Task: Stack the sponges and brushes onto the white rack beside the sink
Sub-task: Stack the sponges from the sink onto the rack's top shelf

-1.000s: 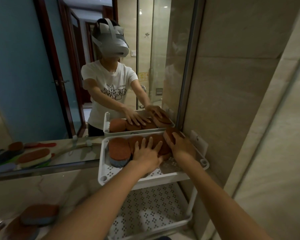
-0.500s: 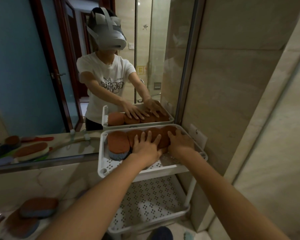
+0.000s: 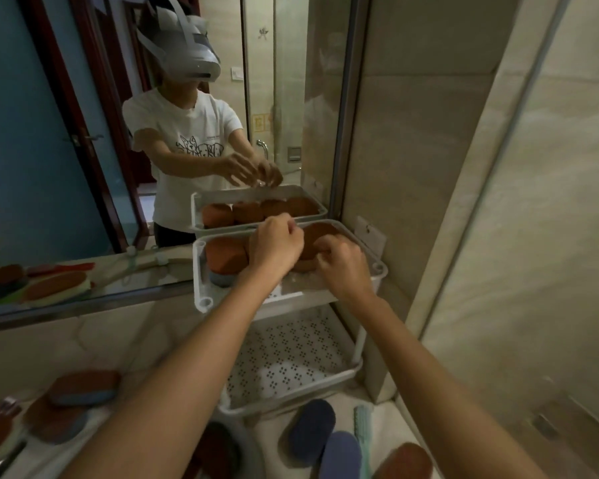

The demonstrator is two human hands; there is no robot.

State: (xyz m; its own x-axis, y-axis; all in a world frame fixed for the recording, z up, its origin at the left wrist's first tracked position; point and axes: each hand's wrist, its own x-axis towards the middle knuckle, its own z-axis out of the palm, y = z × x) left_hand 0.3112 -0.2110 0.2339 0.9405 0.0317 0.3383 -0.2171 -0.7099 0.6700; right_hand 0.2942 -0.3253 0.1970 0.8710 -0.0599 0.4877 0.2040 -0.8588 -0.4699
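The white rack [image 3: 201, 296] stands against the mirror, and its top tray holds a row of brown-topped sponges [image 3: 223, 254] on edge. My left hand [image 3: 275, 244] hovers over the middle of the row with its fingers curled into a loose fist. Just to the right, my right hand [image 3: 339, 265] has its fingers curled over the right-hand sponges [image 3: 320, 233]. The mirror shows both hands raised slightly above the tray with nothing large in them. The rack's lower tray [image 3: 291, 361] is bare.
On the counter in front of the rack lie two blue sponges [image 3: 312, 430], a brown one [image 3: 405, 461] and a pale green brush [image 3: 362, 440]. More sponges [image 3: 83, 387] sit at the lower left. A grey basin [image 3: 246, 451] is at the bottom. Tiled wall [image 3: 429, 167] closes the right.
Both hands lay flat with spread fingers pressing on the sponge row; now they have lifted off and curled. The view has tilted down, showing loose sponges on the counter.
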